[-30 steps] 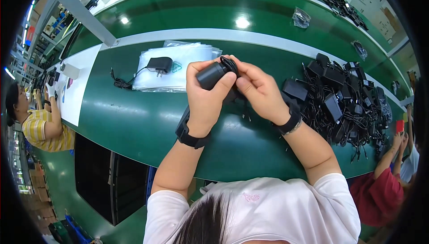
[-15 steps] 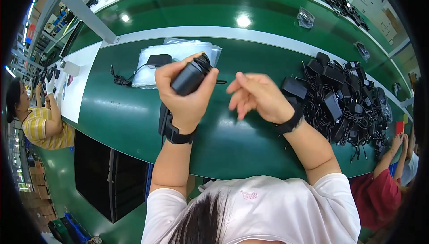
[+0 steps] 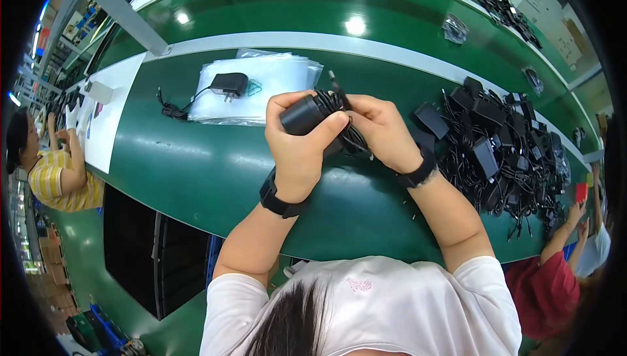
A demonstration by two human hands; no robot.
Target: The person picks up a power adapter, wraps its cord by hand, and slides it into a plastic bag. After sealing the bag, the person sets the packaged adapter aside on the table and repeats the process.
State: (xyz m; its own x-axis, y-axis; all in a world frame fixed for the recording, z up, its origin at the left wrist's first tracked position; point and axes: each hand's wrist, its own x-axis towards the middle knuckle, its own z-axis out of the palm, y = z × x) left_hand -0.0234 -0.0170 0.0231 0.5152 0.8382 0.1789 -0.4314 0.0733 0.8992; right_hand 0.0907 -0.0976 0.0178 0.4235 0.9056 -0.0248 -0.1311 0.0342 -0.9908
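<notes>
Centre of frame: left hand closed around a black power adapter, its rounded body tilted, thumb laid along it toward the cord. Right hand closed on the adapter's black cable, which is gathered in loops between the two hands; the plug end pokes up past the fingers. Exact grip of the right fingertips cannot be told; the thumb and the loops cover them.

Surroundings: green workbench under both forearms. Upper left of centre, a stack of clear plastic bags, with a second adapter lying on it, prongs showing, its cord bunched on the bench at the left. Right of frame, a tangled pile of black adapters crowds the bench; its nearest blocks sit just beside the right wrist and limit room on that side. Pale rail runs behind the bags; a grey post rises at upper left. Beyond the rail, upper right, a bagged item. Co-worker in yellow stripes at far left; another in red at lower right.
</notes>
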